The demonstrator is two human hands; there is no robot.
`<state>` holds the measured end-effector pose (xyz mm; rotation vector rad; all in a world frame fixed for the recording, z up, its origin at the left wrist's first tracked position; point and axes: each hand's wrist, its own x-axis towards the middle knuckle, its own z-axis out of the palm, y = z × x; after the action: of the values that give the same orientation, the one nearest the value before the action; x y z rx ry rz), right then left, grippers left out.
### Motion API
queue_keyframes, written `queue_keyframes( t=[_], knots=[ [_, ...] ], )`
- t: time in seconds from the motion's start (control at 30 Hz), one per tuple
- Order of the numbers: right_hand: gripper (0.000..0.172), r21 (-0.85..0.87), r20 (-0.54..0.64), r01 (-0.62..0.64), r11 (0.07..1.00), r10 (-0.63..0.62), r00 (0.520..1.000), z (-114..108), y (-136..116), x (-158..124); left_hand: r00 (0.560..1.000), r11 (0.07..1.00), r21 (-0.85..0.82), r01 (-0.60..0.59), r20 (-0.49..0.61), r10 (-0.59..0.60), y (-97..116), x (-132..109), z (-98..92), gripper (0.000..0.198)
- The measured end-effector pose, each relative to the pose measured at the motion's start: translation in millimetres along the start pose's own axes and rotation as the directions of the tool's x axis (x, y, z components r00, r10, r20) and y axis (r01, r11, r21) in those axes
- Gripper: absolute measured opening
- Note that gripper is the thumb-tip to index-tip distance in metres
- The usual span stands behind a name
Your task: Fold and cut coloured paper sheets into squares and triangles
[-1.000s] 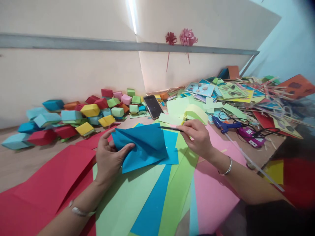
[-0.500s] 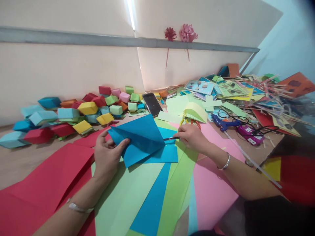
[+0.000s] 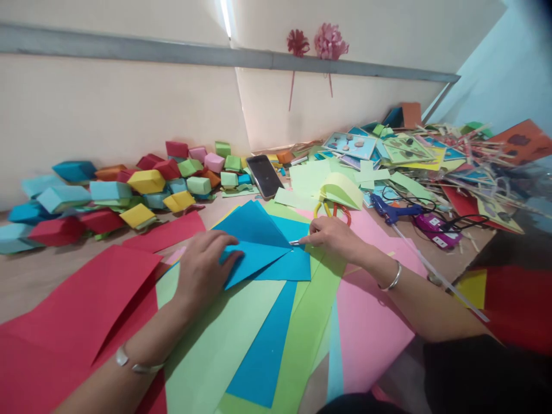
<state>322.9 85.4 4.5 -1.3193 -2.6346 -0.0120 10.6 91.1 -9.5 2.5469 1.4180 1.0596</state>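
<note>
A folded blue paper (image 3: 263, 244) lies on spread sheets of coloured paper. My left hand (image 3: 202, 271) lies palm down on its left part, fingers flat, pressing the fold. My right hand (image 3: 333, 236) is closed in a pinch on a thin dark tool (image 3: 297, 242) whose tip touches the paper's right edge. Just behind that hand are scissors with orange and yellow handles (image 3: 335, 209).
Big red sheets (image 3: 81, 310) lie to the left; green, blue and pink sheets (image 3: 371, 322) spread toward me. Several folded paper boxes (image 3: 146, 181) are piled along the wall. A phone (image 3: 264, 176), a blue glue gun (image 3: 394, 211) and a heap of craft cards and sticks (image 3: 435, 155) sit behind and right.
The blue paper, held up and partly open before, has been lowered flat onto the sheets. My left hand now presses it from above; my right hand moved down to its edge.
</note>
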Motion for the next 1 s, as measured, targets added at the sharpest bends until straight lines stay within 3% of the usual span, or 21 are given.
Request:
queue_keyframes(
  t=[0.1, 0.2, 0.3, 0.4, 0.5, 0.67, 0.83, 1.0],
  knots=[
    [0.027, 0.058, 0.007, 0.021, 0.998, -0.022, 1.0, -1.5, -1.0, 0.5, 0.942, 0.953, -0.206, -0.223, 0.204, 0.265, 2.7, 2.0, 8.9, 0.027],
    [0.025, 0.135, 0.022, 0.05, 0.99, -0.053, 0.998, -3.1, -2.9, -0.4, 0.863, 0.919, -0.259, -0.299, 0.338, 0.376, 5.2, 2.2, 10.1, 0.046],
    [0.02, 0.181, 0.028, 0.045, 0.983, -0.05, 0.998, -4.0, -3.7, -2.6, 0.83, 0.923, -0.245, -0.296, 0.413, 0.375, 6.1, 2.7, 7.3, 0.05],
    [0.025, 0.193, 0.065, 0.098, 0.976, -0.112, 0.992, -5.1, -1.2, -4.2, 0.857, 0.942, -0.223, -0.249, 0.402, 0.322, 6.6, 4.1, 10.5, 0.039],
    [0.028, 0.237, 0.096, 0.161, 0.958, -0.188, 0.977, -7.9, 4.6, -4.3, 0.875, 0.956, -0.165, -0.244, 0.386, 0.29, 7.4, 3.7, 20.1, 0.041],
    [0.034, 0.311, 0.143, 0.182, 0.933, -0.235, 0.962, -12.3, 11.4, -2.8, 0.834, 0.929, -0.115, -0.351, 0.412, 0.367, 7.3, -1.6, 28.5, 0.049],
    [0.034, 0.305, 0.141, 0.219, 0.927, -0.271, 0.952, -8.6, 8.9, -2.8, 0.775, 0.927, -0.106, -0.359, 0.519, 0.359, 7.4, -5.2, 24.2, 0.048],
    [0.026, 0.331, 0.13, 0.256, 0.908, -0.312, 0.941, -8.6, 5.2, -4.9, 0.781, 0.933, -0.097, -0.346, 0.521, 0.344, 8.6, -8.1, 23.5, 0.049]
  ],
)
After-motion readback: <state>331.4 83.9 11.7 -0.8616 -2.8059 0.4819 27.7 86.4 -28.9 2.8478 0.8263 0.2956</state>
